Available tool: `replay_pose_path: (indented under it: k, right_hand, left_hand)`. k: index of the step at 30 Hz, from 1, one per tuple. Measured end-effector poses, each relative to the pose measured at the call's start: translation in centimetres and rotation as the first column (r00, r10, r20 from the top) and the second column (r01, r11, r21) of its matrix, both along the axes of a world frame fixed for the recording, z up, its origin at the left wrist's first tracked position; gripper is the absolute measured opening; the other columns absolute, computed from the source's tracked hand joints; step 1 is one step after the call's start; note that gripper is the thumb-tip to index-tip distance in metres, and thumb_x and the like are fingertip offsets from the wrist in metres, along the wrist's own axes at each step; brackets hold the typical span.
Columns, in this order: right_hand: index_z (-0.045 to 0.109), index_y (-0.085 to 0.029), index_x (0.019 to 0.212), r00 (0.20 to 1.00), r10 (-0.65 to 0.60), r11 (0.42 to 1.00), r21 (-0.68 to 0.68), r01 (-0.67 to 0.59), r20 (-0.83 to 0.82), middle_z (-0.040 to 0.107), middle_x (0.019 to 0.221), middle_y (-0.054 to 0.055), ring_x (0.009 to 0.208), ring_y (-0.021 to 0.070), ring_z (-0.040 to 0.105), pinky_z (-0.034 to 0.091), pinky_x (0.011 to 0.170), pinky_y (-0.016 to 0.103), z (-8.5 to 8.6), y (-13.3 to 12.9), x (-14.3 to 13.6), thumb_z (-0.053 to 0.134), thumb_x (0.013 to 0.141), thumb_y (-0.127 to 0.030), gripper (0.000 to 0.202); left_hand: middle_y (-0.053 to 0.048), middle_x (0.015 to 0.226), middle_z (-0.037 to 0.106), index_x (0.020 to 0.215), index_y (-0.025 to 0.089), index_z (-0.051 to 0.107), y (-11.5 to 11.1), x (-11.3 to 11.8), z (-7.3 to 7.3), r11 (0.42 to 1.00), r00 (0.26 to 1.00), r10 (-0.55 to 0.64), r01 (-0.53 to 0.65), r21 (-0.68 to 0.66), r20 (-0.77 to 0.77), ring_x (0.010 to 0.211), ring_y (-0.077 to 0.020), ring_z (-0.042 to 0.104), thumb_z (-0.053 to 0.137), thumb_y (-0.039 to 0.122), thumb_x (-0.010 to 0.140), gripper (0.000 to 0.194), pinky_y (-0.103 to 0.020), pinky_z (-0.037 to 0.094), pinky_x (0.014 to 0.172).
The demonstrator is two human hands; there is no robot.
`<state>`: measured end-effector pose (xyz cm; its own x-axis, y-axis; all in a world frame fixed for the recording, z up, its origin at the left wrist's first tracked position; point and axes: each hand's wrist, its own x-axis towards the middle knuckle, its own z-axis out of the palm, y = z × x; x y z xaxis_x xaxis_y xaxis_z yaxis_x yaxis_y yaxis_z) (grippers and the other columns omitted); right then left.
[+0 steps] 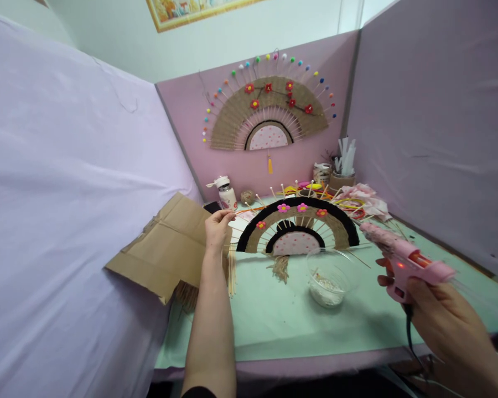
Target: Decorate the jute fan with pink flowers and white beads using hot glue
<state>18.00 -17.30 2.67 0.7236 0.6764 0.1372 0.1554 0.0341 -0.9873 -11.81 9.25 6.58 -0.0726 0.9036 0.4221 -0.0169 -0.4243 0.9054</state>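
Observation:
My right hand [435, 315] grips a pink hot glue gun [410, 265] with a lit red light, its nozzle pointing left towards the fan's right end. Thumb and fingertips of my left hand [218, 228] are pinched together just left of the fan; whatever is between them is too small to make out. The half-round fan [255, 240] lies between the hands, with a black rim, a twine-coloured band, pink and red flowers, and thin sticks, several tipped with pale beads. In front of it stands a clear plastic bowl [327, 293] with small whitish pieces inside.
A cardboard piece [170, 243] lies left of my forearm, beside thin sticks [232, 271]. Behind the fan are a white bottle [227, 196], a twine ball [247, 197] and a holder of white strips [342, 181]. A larger decorated fan [228, 124] hangs on the pink panel.

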Motion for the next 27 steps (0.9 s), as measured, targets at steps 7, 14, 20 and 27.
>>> replay_pose_path:
  k: [7, 14, 20, 27]
  right_hand:
    - [0.069, -0.021, 0.101, 0.981, 0.052, 0.999, -0.006, -0.054, -0.187, 0.071, 0.097, 0.007, 0.082, 0.0218, 0.065, 0.054, 0.071, 0.029, -0.7, -0.2, 0.1, 0.068, 0.068, -0.064, 0.055]
    - [0.07, -0.022, 0.105, 0.973, 0.09, 0.996, 0.021, -0.087, -0.211, 0.071, 0.107, 0.007, 0.086, 0.0189, 0.066, 0.054, 0.073, 0.023, -1.5, -0.1, 0.2, 0.067, 0.075, -0.06, 0.048]
    - [0.071, -0.023, 0.106, 0.967, 0.104, 0.994, 0.049, -0.095, -0.232, 0.071, 0.108, 0.007, 0.083, 0.0188, 0.066, 0.055, 0.068, 0.022, -1.2, -0.1, 0.1, 0.069, 0.072, -0.058, 0.049]
    - [0.071, -0.019, 0.1, 0.974, 0.067, 0.997, -0.023, -0.073, -0.215, 0.072, 0.105, 0.012, 0.079, 0.0218, 0.067, 0.055, 0.067, 0.027, 0.0, -0.2, -0.5, 0.067, 0.072, -0.056, 0.047]
  left_hand:
    - [-0.003, 0.065, 0.069, 0.071, 0.015, 0.072, 0.0, 0.1, 0.1, 0.999, 0.999, 0.021, -0.02, 0.026, -0.044, 0.064, -0.0132, 0.06, 0.075, 0.032, 0.063, 0.019, -0.029, 0.049, 0.071]
    - [-0.003, 0.066, 0.069, 0.072, 0.015, 0.072, -0.2, 0.0, 0.3, 0.999, 0.997, 0.025, -0.023, 0.033, -0.068, 0.066, -0.014, 0.061, 0.074, 0.03, 0.064, 0.017, -0.029, 0.049, 0.071]
    - [-0.003, 0.067, 0.069, 0.073, 0.015, 0.072, -0.4, 0.1, 0.4, 0.999, 0.997, 0.031, -0.03, 0.029, -0.07, 0.067, -0.014, 0.062, 0.073, 0.031, 0.064, 0.018, -0.028, 0.049, 0.072]
    - [-0.002, 0.067, 0.068, 0.073, 0.015, 0.072, -0.4, 0.2, 0.5, 0.999, 0.997, 0.023, -0.02, 0.039, -0.078, 0.066, -0.0135, 0.061, 0.073, 0.029, 0.064, 0.016, -0.028, 0.048, 0.072]
